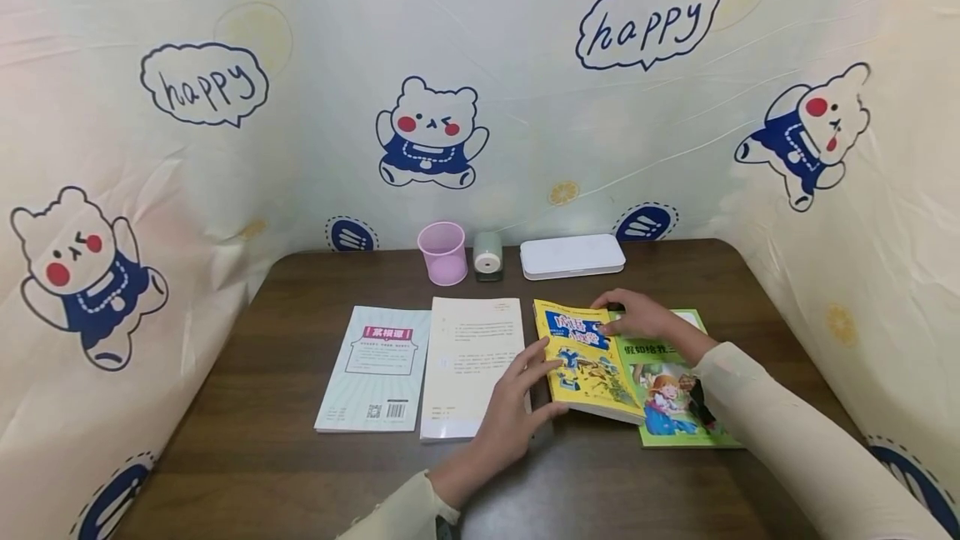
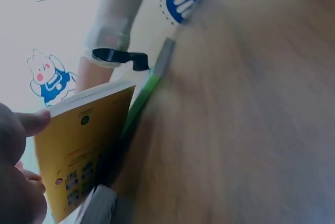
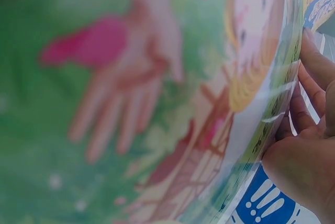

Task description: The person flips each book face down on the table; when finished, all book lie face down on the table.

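Note:
A yellow book (image 1: 588, 361) with a blue title panel lies tilted over the left part of a green book (image 1: 656, 377). My right hand (image 1: 645, 319) grips the yellow book near its upper right corner, thumb on the cover. Along its left edge and lower corner, the fingers and thumb of my left hand (image 1: 510, 411) hold it. From the left wrist view the yellow book's back cover (image 2: 86, 150) shows, raised off the table. The green book's cover (image 3: 131, 103) fills much of the right wrist view, close and blurred, with my right hand (image 3: 309, 124) beside it.
Left of the yellow book lie a cream book (image 1: 472, 357) and a pale blue book (image 1: 375, 373). Along the table's back stand a pink cup (image 1: 442, 255), a green pencil sharpener (image 1: 487, 252) and a white case (image 1: 572, 257). Printed cloth (image 1: 315, 148) hangs behind.

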### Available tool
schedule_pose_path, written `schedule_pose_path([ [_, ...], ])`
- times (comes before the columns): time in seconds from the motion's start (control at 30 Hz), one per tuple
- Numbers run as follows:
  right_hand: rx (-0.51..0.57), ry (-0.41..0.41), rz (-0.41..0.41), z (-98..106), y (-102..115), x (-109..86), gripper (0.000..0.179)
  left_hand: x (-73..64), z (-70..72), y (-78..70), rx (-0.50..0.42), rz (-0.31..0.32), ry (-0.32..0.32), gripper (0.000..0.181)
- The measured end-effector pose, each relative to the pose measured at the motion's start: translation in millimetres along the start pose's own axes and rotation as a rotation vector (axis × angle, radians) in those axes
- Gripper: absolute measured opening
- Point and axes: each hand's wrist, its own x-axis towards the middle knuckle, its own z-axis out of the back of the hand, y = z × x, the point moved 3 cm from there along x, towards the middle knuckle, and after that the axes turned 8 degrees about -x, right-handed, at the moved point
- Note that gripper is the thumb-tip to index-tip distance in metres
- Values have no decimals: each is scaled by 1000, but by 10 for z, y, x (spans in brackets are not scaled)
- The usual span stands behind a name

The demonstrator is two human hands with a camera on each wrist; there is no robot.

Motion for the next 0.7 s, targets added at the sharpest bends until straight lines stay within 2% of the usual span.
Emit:
schedule_pose_path([
  [0.1,1,8,3,5,4,2,46,50,-10,-2,-109,77,-66,69],
  [0.2,3,14,-3,7,0,7,46,96,-21,-16,-187,143,-103,81],
  [0.27,5,15,-5,4,-1,12,46,121,-23,-25,-211,181,-111,85],
  [0.43,3,14,-1,5,5,11,46,149,-38,-20,-296,286,-102,80],
  [0.53,2,16,-5,12,7,7,45,147,-50,-1,-354,326,-95,78],
  [0.7,15,25,-21,18,1,16,46,147,-68,15,-428,309,-62,79],
])
